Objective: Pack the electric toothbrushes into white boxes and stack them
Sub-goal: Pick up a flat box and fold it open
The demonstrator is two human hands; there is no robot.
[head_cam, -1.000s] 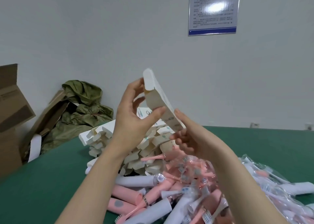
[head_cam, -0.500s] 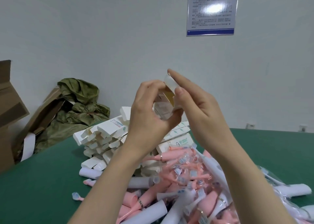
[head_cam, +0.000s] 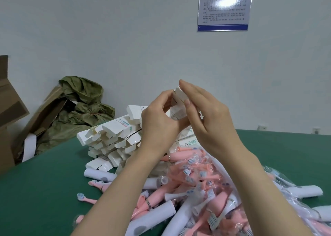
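Note:
I hold a white box [head_cam: 177,103] up in front of me, end-on, between both hands. My left hand [head_cam: 159,116] grips its left side with curled fingers. My right hand [head_cam: 202,114] lies against its right side, the fingers straight over the end flap and the thumb pressing the box's face. Below, a heap of pink and white electric toothbrushes [head_cam: 193,191] and brush heads in clear wrap covers the green table [head_cam: 41,187]. Behind my left arm lies a pile of white boxes [head_cam: 111,137].
A loose pink brush head [head_cam: 85,198] lies at the left of the heap. Off the table's left edge are brown cardboard cartons [head_cam: 10,110] and crumpled olive cloth [head_cam: 84,107]. A blue-edged notice [head_cam: 223,6] hangs on the white wall.
The box, held slanted with its long side showing a second ago, now points end-on at me. My right hand has come up from under it to lie over its end flap.

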